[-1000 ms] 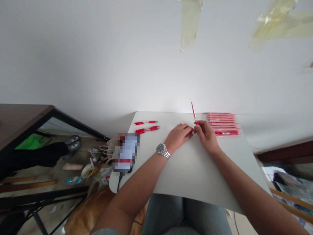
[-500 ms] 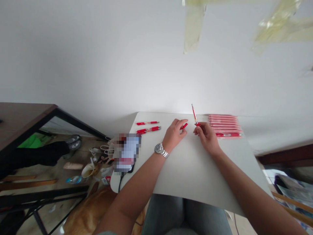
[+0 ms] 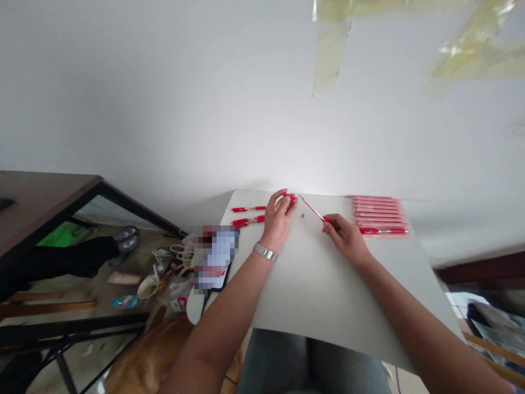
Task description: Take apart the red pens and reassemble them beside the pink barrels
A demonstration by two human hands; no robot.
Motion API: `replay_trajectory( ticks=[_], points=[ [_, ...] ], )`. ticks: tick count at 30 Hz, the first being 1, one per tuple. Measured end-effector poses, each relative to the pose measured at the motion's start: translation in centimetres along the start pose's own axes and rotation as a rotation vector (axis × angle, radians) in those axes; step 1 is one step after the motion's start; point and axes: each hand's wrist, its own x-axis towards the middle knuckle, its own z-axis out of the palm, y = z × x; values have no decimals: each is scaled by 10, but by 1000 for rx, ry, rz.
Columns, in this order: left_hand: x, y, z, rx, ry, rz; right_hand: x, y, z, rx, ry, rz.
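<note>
My left hand (image 3: 277, 221), a metal watch band on its wrist, pinches a short red pen barrel piece (image 3: 289, 196) near the table's back edge. In my right hand (image 3: 345, 236) is the red grip part of a pen, its thin refill (image 3: 312, 208) sticking out bare and slanting up to the left. The refill's tip lies a little to the right of the barrel piece, apart from it. On the table between my hands sits a small dark bit (image 3: 302, 215), too small to name. Red pens (image 3: 249, 220) lie left of my left hand, partly hidden by it.
Several wrapped pens (image 3: 379, 210) lie in a row at the right of the white table (image 3: 320, 284), with a red pen (image 3: 385, 231) in front. A phone (image 3: 217, 257) with a cable lies on the left edge. A dog (image 3: 147, 355) is below left.
My left hand has moved left and back with the barrel piece. The refill in my right hand has tipped from nearly upright to slanting left. The small dark bit now shows on the table.
</note>
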Motion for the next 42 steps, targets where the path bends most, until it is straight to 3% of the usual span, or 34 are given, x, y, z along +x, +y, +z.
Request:
replay_trajectory(
  ticks=[12,26,37,42],
  points=[
    [-3,8,4,2,-19,-5,1,1,0,-56,-8,-5],
    [-11,9,9,147,-125,58,1,-1,0,-32,-9,8],
    [-18,5,12,270,-298,69,1,-1,1,13,-13,0],
    [-15,3,10,334,-303,110,1,1,1,32,-13,13]
  ],
)
